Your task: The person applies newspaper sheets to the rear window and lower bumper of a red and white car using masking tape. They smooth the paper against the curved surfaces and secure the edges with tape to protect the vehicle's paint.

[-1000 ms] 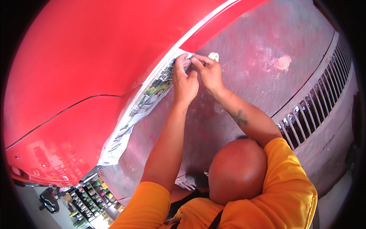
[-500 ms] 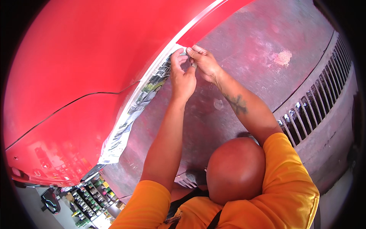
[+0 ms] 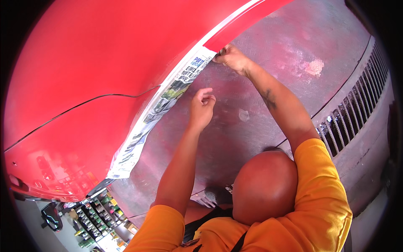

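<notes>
Red glossy car panel [image 3: 96,63] fills the upper left of my head view. Along its lower edge runs a printed newspaper strip [image 3: 157,107]; my right hand [image 3: 233,59] pinches its upper end, my left hand [image 3: 201,110], loosely curled, holds nothing beside it at centre frame.

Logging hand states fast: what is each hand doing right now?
Left hand: loosely curled, holding nothing visible, close to the printed newspaper strip along the glossy red car body panel.
Right hand: pinched closed at the strip's upper end.
</notes>
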### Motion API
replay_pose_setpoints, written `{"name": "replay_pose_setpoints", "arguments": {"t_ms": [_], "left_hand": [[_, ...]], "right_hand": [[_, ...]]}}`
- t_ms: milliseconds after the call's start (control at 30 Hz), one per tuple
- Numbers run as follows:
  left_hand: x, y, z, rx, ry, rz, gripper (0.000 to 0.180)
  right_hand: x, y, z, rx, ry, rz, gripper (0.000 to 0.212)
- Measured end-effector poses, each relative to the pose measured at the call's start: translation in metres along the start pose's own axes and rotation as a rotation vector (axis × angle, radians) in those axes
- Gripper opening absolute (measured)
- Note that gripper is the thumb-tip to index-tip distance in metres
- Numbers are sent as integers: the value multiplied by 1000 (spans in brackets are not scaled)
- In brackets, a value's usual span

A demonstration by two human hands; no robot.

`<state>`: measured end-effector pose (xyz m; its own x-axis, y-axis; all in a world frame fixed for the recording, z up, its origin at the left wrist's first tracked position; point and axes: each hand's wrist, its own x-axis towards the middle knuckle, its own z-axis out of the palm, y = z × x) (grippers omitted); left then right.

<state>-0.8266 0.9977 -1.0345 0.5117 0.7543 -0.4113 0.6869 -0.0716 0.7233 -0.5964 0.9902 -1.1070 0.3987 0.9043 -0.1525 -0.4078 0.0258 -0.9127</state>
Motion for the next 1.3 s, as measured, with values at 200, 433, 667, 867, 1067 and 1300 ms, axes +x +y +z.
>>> {"name": "replay_pose_setpoints", "arguments": {"t_ms": [200,433,667,867,1067,1300], "left_hand": [[-1,10,-25,-217,27,144,27],[3,47,-15,-259,-5,168,31],[5,36,-15,-216,-11,173,35],[7,47,-17,-212,-14,168,37],[18,59,-10,233,28,351,55],[30,81,-8,908,120,466,79]], "right_hand": [[-3,8,-4,64,-77,-88,33],[4,19,-3,69,-36,-197,29],[4,23,1,72,-8,-89,28],[4,18,4,95,44,-20,26],[3,34,6,28,122,-219,21],[-6,54,-1,-64,181,-200,15]]}}
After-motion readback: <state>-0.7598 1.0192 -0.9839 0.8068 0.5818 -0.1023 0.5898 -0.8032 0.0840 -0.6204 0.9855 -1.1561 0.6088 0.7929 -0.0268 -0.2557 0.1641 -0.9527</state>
